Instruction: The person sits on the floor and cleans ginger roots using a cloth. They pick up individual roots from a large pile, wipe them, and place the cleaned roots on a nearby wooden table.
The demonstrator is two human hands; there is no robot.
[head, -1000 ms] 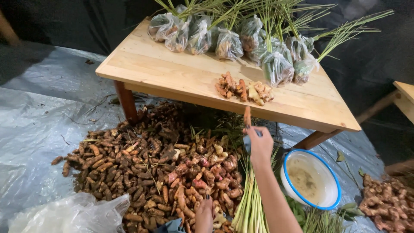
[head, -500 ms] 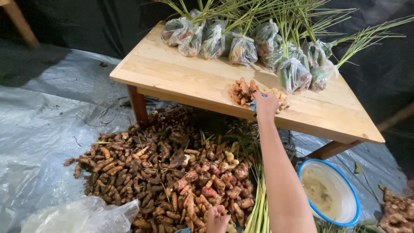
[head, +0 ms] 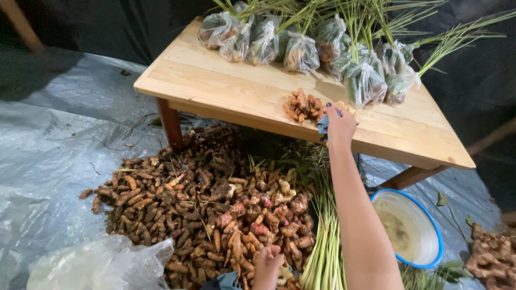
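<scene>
My right hand reaches up to the low wooden table, its fingers curled at the edge of a small heap of orange roots. A blue-grey object shows in its grip; I cannot tell what it is. My left hand rests at the bottom of the view on a big pile of brown and pinkish roots on the floor. Its fingers curl down into the pile, and whatever they hold is hidden.
Several clear bags of roots with green stalks line the table's far edge. Lemongrass stalks lie beside my arm. A white bowl with a blue rim sits at the right, near a ginger heap. A crumpled plastic bag lies on the grey tarp.
My right hand rose from above the floor pile, where it held an orange root upright, to the small heap on the table. The left hand stayed on the floor pile.
</scene>
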